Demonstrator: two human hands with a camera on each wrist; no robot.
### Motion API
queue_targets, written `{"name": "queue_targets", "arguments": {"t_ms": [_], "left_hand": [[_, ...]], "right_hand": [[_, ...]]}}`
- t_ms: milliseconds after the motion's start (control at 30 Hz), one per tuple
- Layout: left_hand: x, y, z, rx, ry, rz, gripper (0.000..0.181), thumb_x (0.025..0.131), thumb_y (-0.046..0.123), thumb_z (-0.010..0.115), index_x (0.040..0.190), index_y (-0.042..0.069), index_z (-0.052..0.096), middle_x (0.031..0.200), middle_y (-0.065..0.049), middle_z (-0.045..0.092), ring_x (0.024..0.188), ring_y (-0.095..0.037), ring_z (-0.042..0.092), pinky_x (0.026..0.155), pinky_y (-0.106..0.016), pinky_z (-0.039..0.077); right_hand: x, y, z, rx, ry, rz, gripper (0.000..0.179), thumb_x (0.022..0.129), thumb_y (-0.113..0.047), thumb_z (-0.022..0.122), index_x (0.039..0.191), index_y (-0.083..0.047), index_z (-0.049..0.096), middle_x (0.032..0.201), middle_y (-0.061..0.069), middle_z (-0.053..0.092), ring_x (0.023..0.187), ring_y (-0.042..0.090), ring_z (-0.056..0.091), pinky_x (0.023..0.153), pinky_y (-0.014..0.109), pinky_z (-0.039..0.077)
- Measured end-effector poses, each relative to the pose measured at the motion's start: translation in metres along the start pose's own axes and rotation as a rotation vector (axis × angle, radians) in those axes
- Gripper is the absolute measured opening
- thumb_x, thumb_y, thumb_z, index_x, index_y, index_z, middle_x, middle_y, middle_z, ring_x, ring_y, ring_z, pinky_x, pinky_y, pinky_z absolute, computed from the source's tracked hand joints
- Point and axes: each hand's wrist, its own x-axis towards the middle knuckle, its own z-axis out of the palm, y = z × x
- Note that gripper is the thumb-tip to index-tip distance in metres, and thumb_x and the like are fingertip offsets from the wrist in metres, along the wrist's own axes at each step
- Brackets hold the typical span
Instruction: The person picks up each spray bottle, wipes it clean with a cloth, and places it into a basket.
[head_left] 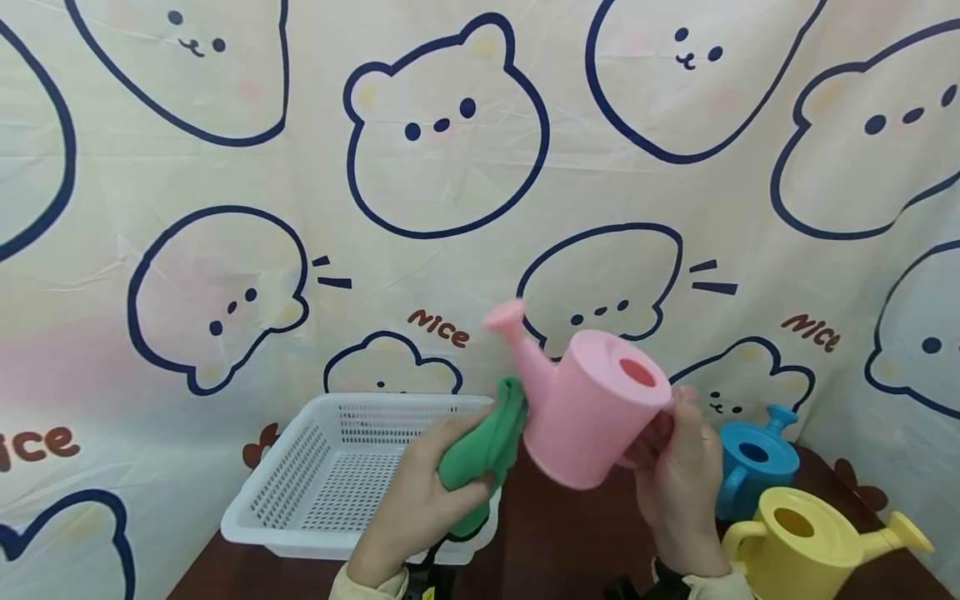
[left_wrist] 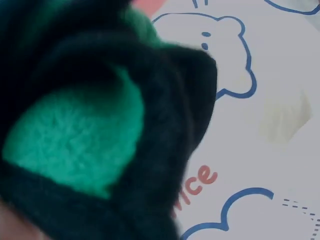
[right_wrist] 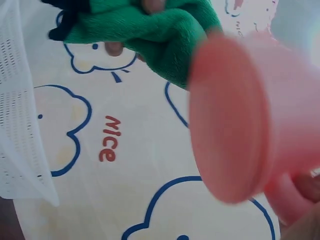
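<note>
In the head view the right hand point(head_left: 678, 483) grips a pink watering can point(head_left: 592, 408) by its handle, up off the table and tilted, spout to the upper left. The left hand point(head_left: 427, 492) holds a folded green cloth point(head_left: 487, 450) close against the can's spout side; whether they touch is hard to tell. The right wrist view shows the can's round base point(right_wrist: 227, 120) up close with the cloth point(right_wrist: 165, 45) beyond it. In the left wrist view the fuzzy cloth point(left_wrist: 85, 135) fills much of the left side, partly in dark shadow.
A white perforated basket point(head_left: 292, 533) stands left on the dark brown table point(head_left: 555, 550). To the right are a blue watering can point(head_left: 757, 458) and, nearer, a yellow watering can point(head_left: 806, 550). A cartoon-printed curtain point(head_left: 450, 275) hangs behind.
</note>
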Motion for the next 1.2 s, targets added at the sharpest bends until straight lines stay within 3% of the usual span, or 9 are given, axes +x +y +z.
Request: {"name": "queue_targets", "arguments": {"t_ms": [133,267,333,433,600,700,900,1067,1200], "left_hand": [[-0.001,0.004,-0.014,0.014,0.238,-0.086,0.07,0.082,0.006,0.078,0.148,0.025,0.062,0.126,-0.008,0.072,0.104,-0.027,0.064,0.081,-0.043,0.055],[-0.005,0.014,-0.032,0.01,0.504,-0.12,0.078,0.085,0.004,0.082,0.155,0.023,0.054,0.141,-0.013,0.065,0.119,-0.03,0.061,0.095,-0.06,0.051],[-0.008,0.019,-0.039,-0.001,0.62,-0.118,0.082,0.084,0.003,0.083,0.157,0.026,0.051,0.144,-0.008,0.062,0.123,-0.025,0.058,0.101,-0.059,0.046],[-0.011,0.026,-0.045,-0.031,0.79,-0.041,0.082,0.083,-0.007,0.079,0.155,0.024,0.053,0.141,-0.002,0.063,0.12,-0.018,0.056,0.103,-0.046,0.043],[-0.015,0.031,-0.051,-0.047,1.022,0.159,0.073,0.079,-0.017,0.07,0.147,0.006,0.058,0.13,0.003,0.068,0.11,-0.014,0.061,0.098,-0.028,0.047],[-0.017,0.033,-0.054,-0.075,1.087,0.215,0.07,0.079,-0.017,0.068,0.146,0.002,0.058,0.126,0.002,0.069,0.105,-0.015,0.062,0.095,-0.026,0.05],[-0.017,0.035,-0.059,-0.137,1.153,0.245,0.071,0.078,-0.018,0.066,0.146,0.001,0.058,0.125,-0.003,0.07,0.103,-0.017,0.06,0.094,-0.027,0.05],[-0.018,0.037,-0.06,-0.132,1.187,0.236,0.072,0.077,-0.018,0.065,0.146,0.0,0.057,0.13,-0.004,0.069,0.111,-0.02,0.061,0.103,-0.029,0.049],[-0.017,0.036,-0.059,-0.157,1.175,0.258,0.072,0.077,-0.018,0.065,0.147,-0.001,0.055,0.131,-0.006,0.069,0.111,-0.02,0.066,0.105,-0.028,0.052]], "right_hand": [[-0.002,0.009,0.014,-0.056,0.033,0.077,0.047,0.112,-0.044,0.047,0.075,-0.014,0.048,0.065,-0.001,0.043,0.057,0.014,0.042,0.056,0.021,0.049],[-0.011,0.032,0.027,-0.06,-0.139,0.146,0.043,0.114,-0.039,0.04,0.082,-0.012,0.046,0.074,-0.001,0.041,0.068,0.014,0.041,0.064,0.027,0.042],[-0.019,0.048,0.035,-0.054,-0.217,0.172,0.041,0.115,-0.034,0.037,0.083,-0.009,0.045,0.076,0.001,0.041,0.07,0.015,0.042,0.066,0.027,0.041],[-0.03,0.068,0.054,-0.123,-0.255,0.246,0.039,0.115,-0.025,0.039,0.085,-0.002,0.049,0.078,0.005,0.046,0.072,0.016,0.047,0.068,0.026,0.045],[-0.044,0.094,0.084,-0.361,-0.377,0.421,0.043,0.112,-0.03,0.049,0.098,0.006,0.069,0.091,0.008,0.068,0.086,0.017,0.063,0.081,0.029,0.054],[-0.049,0.106,0.094,-0.495,-0.482,0.496,0.045,0.109,-0.032,0.053,0.095,0.006,0.073,0.087,0.005,0.068,0.09,0.016,0.061,0.077,0.029,0.051],[-0.056,0.122,0.103,-0.708,-0.548,0.511,0.038,0.096,-0.022,0.065,0.065,-0.001,0.064,0.055,-0.003,0.044,0.063,0.013,0.046,0.05,0.024,0.033],[-0.06,0.125,0.103,-0.866,-0.633,0.385,0.048,0.098,-0.022,0.064,0.053,-0.013,0.051,0.048,-0.005,0.04,0.048,0.01,0.04,0.044,0.021,0.029],[-0.064,0.127,0.1,-1.018,-0.723,0.222,0.042,0.1,-0.019,0.065,0.059,-0.012,0.057,0.047,-0.001,0.047,0.042,0.009,0.047,0.041,0.018,0.034]]}}
